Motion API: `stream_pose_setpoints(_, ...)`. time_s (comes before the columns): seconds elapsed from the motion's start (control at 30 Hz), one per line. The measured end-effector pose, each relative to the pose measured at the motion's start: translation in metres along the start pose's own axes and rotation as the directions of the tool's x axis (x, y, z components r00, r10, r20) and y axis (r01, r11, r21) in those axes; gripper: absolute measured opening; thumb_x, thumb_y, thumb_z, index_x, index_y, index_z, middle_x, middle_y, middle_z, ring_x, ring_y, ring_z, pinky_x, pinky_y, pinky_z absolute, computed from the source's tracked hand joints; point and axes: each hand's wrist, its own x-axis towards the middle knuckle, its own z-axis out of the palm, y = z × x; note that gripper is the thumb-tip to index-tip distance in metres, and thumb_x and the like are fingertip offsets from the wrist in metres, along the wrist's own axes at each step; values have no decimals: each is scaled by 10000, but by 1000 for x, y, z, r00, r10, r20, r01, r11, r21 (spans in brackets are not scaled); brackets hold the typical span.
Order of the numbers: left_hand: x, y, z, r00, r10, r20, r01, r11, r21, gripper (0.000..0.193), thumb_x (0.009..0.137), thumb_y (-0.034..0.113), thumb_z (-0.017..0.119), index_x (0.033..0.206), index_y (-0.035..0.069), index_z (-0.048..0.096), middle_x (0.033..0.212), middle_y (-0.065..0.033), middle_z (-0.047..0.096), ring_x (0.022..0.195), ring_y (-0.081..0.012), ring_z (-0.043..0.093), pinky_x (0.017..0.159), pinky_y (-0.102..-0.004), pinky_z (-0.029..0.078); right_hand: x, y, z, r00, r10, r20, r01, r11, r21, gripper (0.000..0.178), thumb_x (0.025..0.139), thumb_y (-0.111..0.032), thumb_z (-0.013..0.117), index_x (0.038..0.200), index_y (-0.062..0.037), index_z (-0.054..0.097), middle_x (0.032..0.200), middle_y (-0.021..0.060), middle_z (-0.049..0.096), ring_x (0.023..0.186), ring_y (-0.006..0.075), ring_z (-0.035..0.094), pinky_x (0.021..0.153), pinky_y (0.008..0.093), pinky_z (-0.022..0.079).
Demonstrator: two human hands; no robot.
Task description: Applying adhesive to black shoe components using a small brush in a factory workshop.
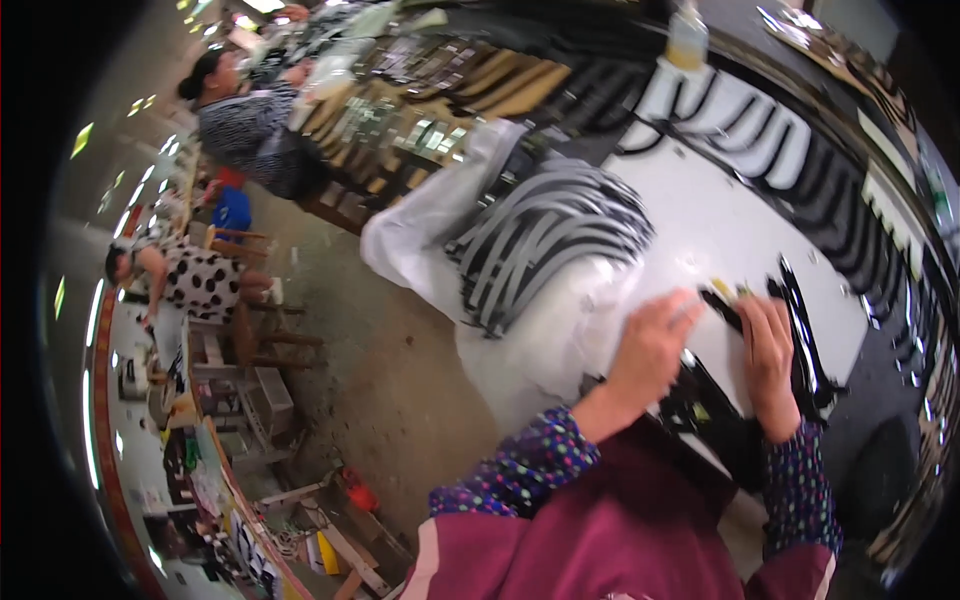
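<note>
My two hands are raised over the white tabletop (700,222), with patterned cuffs behind them. My left hand (650,350) is closed, fingers bent and blurred, and I cannot make out what is in them. Close by, my right hand (768,355) is closed on a short black strap (722,309) that points toward the left hand. Glossy black straps (800,325) lie just right of the right hand. Other dark shiny pieces sit below the hands, partly hidden. Left of my left hand, a heap of grey and black straps (555,240) rests on clear plastic sheeting (415,235).
Black straps (850,225) line the table's far right side. A bottle of yellowish liquid (687,42) stands at the back. Brown straps (515,85) cover a far table beside one person (250,125). Another person (200,275) works at left near wooden stools (275,335).
</note>
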Motion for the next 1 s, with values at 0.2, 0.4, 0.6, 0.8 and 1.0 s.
stream_pose_setpoints(0.2, -9, 17, -26, 999, -40, -36, 39, 999, -27, 297, 877, -31, 672, 1158, 65, 695, 1198, -108, 633, 1099, -309, 591, 950, -409, 463, 13, 18, -1, 789, 611, 59, -538, 642, 546, 146, 946, -41, 702, 1086, -1, 715, 963, 9, 699, 808, 78, 594, 740, 221, 478)
stream_pose_setpoints(0.4, 20, 40, -10, 976, 170, 135, -174, 985, 18, 355, 900, 49, 683, 1249, 113, 684, 1296, -84, 615, 1167, -276, 588, 990, -394, 454, 12, 29, -11, 640, 744, 194, -544, 260, 798, 214, 960, -74, 692, 1159, 4, 708, 1057, 27, 703, 948, 72, 611, 840, 210, 478)
stream_pose_setpoints(0.6, 17, 47, 20, 919, 230, 322, -310, 924, 226, 472, 927, 362, 678, 1360, 194, 590, 1320, -101, 573, 1231, -296, 522, 1073, -467, 405, 6, 34, -63, 565, 739, 366, -448, -97, 889, 280, 977, -79, 682, 1249, -16, 662, 1126, 65, 694, 1024, 129, 659, 852, 321, 568)
stream_pose_setpoints(0.8, 19, 62, 21, 910, 250, 332, -345, 899, 268, 459, 907, 342, 697, 1356, 275, 623, 1294, -153, 563, 1189, -343, 521, 1046, -482, 406, -28, 6, -123, 590, 749, 301, -401, -52, 915, 290, 983, -39, 651, 1262, 37, 636, 1125, 134, 694, 972, 143, 675, 820, 311, 598)
stream_pose_setpoints(1.0, 27, 50, -7, 953, 175, 249, -209, 971, 117, 323, 943, 167, 638, 1261, 128, 678, 1262, -121, 620, 1146, -301, 589, 1016, -440, 431, -44, -22, -120, 638, 703, 314, -407, -38, 912, 264, 961, 7, 665, 1221, 43, 652, 1110, 137, 701, 977, 165, 687, 826, 287, 590)
